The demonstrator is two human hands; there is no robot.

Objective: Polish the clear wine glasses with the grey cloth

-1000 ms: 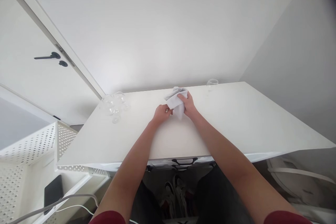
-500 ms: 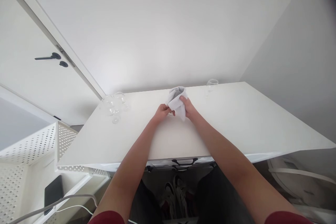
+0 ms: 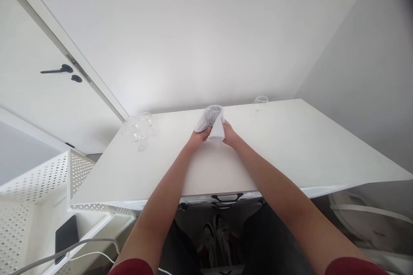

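Observation:
A clear stemmed glass (image 3: 213, 112) is held upright between my hands over the white cabinet top (image 3: 274, 150), its rim facing up. Around its bowl wraps a white cloth (image 3: 217, 132), which spreads to the left and hangs down in front. My left hand (image 3: 199, 136) is closed round the lower part of the glass, near the stem. On the other side, my right hand (image 3: 228, 132) grips the cloth against the bowl. The glass's base is mostly hidden by fingers and cloth.
Several clear stemmed glasses (image 3: 140, 129) cluster at the cabinet's back left. Another glass (image 3: 260, 102) stands at the back right edge, near the wall. Dark drawer handles (image 3: 227, 199) show at the front. A black tablet-like object (image 3: 66, 236) lies on a lower shelf at left.
The cloth has opened away from the glass's mouth, so the rim and bowl now show. Part of it has swung left over my left hand. My right hand has shifted slightly lower.

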